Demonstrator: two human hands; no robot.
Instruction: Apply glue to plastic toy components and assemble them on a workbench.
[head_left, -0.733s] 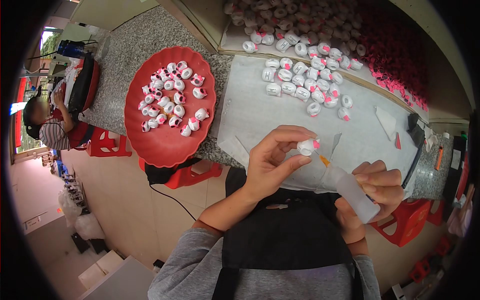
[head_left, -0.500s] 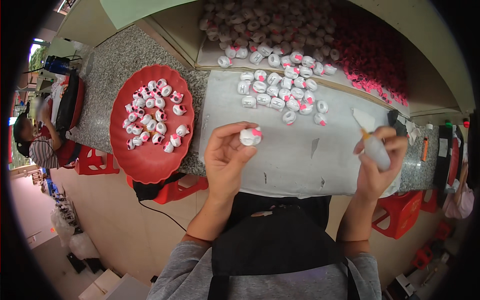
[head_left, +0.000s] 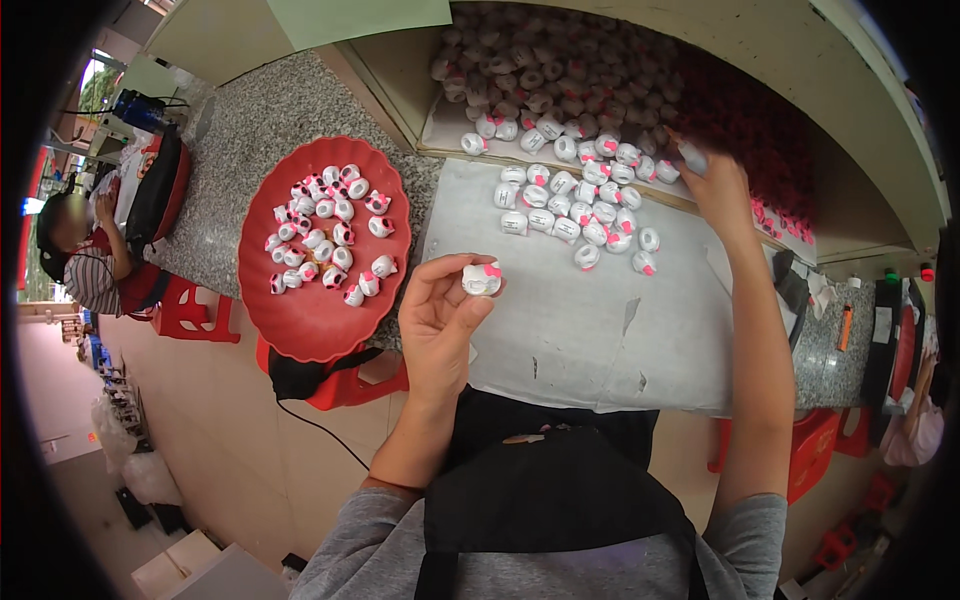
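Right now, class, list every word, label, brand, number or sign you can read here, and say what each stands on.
None can be read.
White cat-head pieces on the grey sheet: dark print, too small to read.
Cat-head piece in the left hand: no legible text.
Pale squeeze bottle in the right hand: no legible text.
Black apron: small pale patch, too unclear to read.

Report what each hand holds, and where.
Left hand: a white, pink-bowed bead, thumb below, fingers behind. Right hand: a squeeze bottle, apparently by its body.
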